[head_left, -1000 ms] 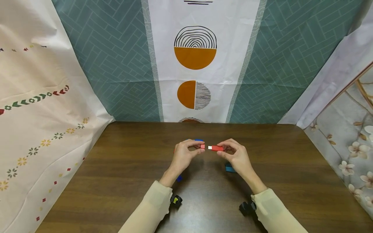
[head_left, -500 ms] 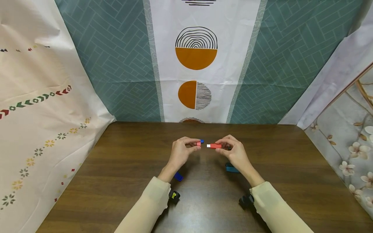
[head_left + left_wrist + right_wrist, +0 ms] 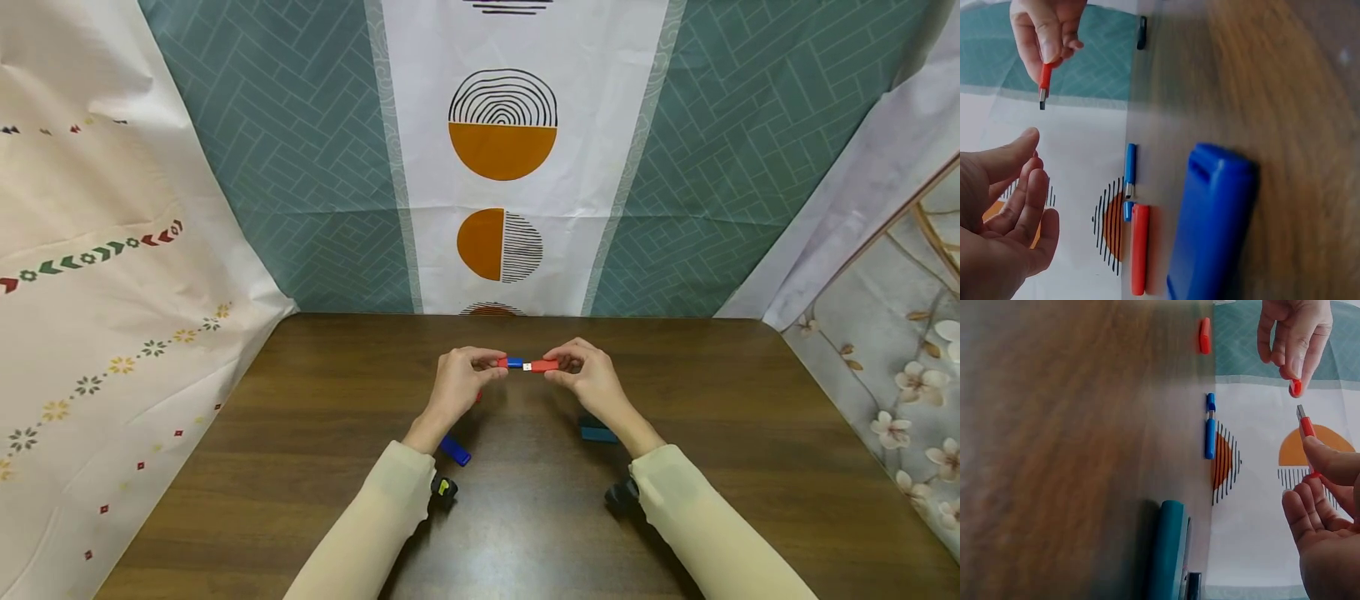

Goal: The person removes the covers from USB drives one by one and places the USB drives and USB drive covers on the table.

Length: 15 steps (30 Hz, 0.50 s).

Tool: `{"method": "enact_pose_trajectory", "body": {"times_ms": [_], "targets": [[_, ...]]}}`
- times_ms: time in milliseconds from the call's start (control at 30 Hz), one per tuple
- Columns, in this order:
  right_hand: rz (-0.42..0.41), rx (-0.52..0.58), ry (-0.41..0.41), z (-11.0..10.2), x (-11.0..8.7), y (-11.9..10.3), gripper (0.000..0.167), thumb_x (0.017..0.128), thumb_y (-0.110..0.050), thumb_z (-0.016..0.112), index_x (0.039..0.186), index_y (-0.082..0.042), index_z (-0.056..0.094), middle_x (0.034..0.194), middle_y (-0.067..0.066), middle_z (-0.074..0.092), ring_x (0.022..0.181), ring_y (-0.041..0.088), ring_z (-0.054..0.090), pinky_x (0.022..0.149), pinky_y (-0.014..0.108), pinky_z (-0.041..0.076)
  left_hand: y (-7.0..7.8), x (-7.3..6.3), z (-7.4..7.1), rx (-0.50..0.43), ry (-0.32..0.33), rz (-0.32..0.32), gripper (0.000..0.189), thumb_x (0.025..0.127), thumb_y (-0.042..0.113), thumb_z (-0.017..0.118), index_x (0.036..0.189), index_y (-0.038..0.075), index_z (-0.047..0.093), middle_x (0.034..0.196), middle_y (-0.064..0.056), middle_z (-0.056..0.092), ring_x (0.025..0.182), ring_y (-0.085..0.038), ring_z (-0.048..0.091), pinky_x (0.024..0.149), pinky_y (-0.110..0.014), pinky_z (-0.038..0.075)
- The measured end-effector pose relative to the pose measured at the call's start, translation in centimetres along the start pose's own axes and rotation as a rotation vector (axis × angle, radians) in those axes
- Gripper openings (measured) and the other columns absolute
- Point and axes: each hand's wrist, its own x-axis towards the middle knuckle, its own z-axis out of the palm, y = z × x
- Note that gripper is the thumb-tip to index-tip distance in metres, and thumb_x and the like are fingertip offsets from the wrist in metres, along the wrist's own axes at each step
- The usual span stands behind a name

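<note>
In the head view both hands are up over the far half of the table. My left hand pinches a small red USB cap between thumb and fingertips. Facing it, my right hand grips a red USB stick by its body, the bare metal plug pointing toward the cap. Cap and plug are apart, with a small gap between them. Behind, on the table, lies a blue USB stick with its blue cap at its plug end.
A blue block-like object lies beneath my left forearm, with a red object farther back. A teal object, perhaps a stapler, lies by my right forearm. Patterned cloth hangs behind the wooden table.
Both hands have moved up and slightly left in the head view, carrying the red stick and cap. The two stay apart. More of the blue objects on the table now shows.
</note>
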Motion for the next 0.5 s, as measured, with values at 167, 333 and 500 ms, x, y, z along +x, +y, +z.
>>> {"method": "enact_pose_trajectory", "body": {"times_ms": [167,333,500], "targets": [[0.027,0.009,0.010,0.5,0.7,-0.1,0.021,0.085,-0.001,0.085,0.106,-0.002,0.079,0.100,0.013,0.067,0.082,0.023,0.059,0.071,0.026,0.049,-0.3,0.4,-0.2,0.013,-0.004,-0.011,0.020,0.087,0.012,0.086,0.106,0.009,0.083,0.090,0.000,0.078,0.083,-0.018,0.072,0.074,-0.033,0.056],[0.082,0.039,-0.003,1.0,1.3,0.1,0.021,0.086,0.000,0.084,0.107,0.001,0.078,0.100,0.017,0.067,0.081,0.022,0.059,0.069,0.025,0.049,-0.6,0.7,-0.4,0.041,-0.021,-0.021,0.019,0.087,0.012,0.085,0.106,0.009,0.083,0.094,-0.002,0.079,0.084,-0.019,0.072,0.075,-0.034,0.056],[0.131,0.051,-0.010,1.4,1.6,0.2,0.022,0.086,-0.001,0.084,0.107,0.001,0.078,0.099,0.016,0.067,0.081,0.022,0.059,0.069,0.025,0.049,-1.1,0.9,-0.6,0.063,-0.046,-0.040,0.019,0.087,0.013,0.086,0.105,0.010,0.083,0.095,-0.002,0.080,0.085,-0.018,0.072,0.076,-0.036,0.057]]}}
